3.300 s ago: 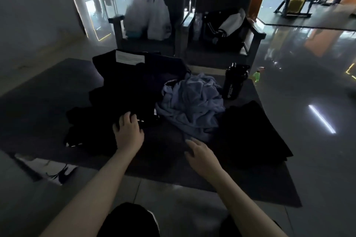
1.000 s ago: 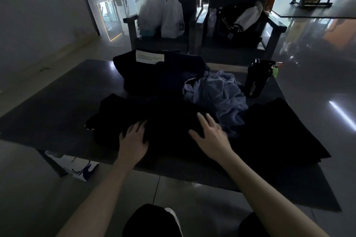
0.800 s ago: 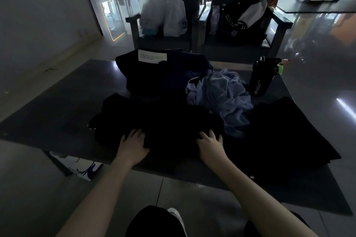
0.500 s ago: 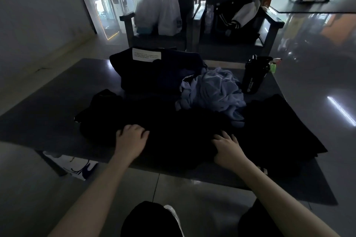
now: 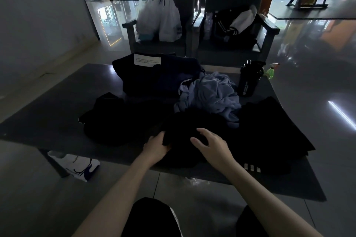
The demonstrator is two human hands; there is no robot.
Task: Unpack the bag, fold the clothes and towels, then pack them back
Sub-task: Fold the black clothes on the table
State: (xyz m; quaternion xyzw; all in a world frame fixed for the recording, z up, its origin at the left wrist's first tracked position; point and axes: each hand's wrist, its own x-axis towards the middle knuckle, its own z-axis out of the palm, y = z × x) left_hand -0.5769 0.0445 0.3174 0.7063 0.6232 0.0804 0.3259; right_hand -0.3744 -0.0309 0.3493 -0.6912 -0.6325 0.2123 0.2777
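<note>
A dark bag [image 5: 154, 75] with a white label stands at the back of the low dark table [image 5: 48, 113]. A crumpled light-blue garment [image 5: 210, 94] lies right of it. In front of both, a black garment [image 5: 134, 119] is spread across the table. My left hand [image 5: 156, 148] grips a fold of that black cloth at the near edge, fingers tucked under it. Right beside it, my right hand [image 5: 212, 148] rests on the same black cloth with fingers curled and apart. More black cloth [image 5: 273, 132], with white stripes at its hem, lies to the right.
A black shaker bottle [image 5: 249, 79] stands at the table's back right, a green spray bottle [image 5: 270, 72] behind it. Two armchairs behind hold white plastic bags [image 5: 163, 17] and a black jacket [image 5: 235, 27]. A white paper bag [image 5: 75, 163] lies under the table's left side.
My hands were spread apart on the black garment; they have come together at the middle. The left hand has taken hold of a fold and brought it rightward over the cloth.
</note>
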